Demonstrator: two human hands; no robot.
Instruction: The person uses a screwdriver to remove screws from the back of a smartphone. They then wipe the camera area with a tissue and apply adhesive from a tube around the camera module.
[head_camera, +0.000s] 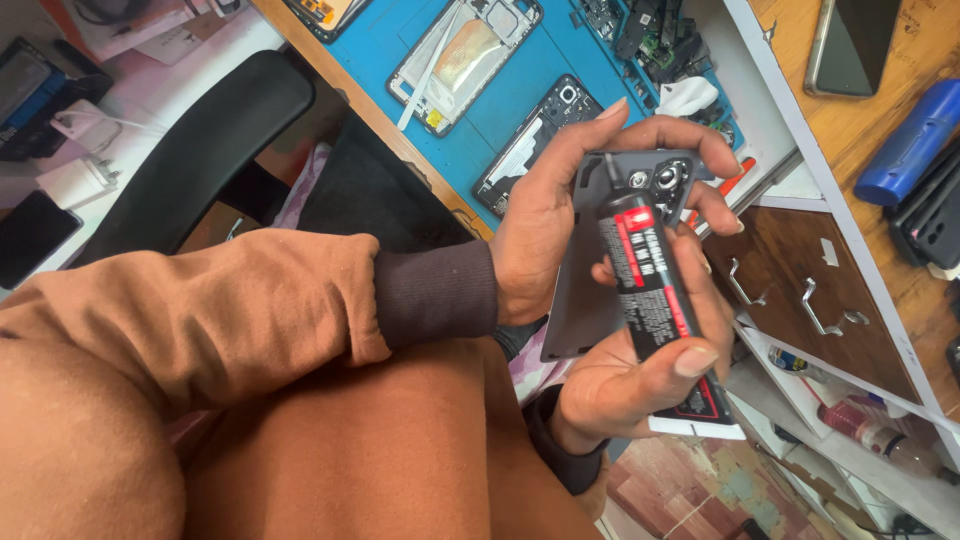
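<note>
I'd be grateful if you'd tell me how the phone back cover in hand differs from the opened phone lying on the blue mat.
The back cover is held off the mat; the opened phone lies flat on the blue mat. The back cover shows a plain dark surface; the opened phone shows bare insides. Both are flat rectangles.

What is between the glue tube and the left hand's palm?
In the head view, the grey phone back cover lies between the glue tube and the left hand.

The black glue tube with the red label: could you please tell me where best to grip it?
Grip the black glue tube with the red label around its flat lower body, from the side, as the right hand does. Its narrow nozzle points at the grey phone back cover in the left hand.
</note>
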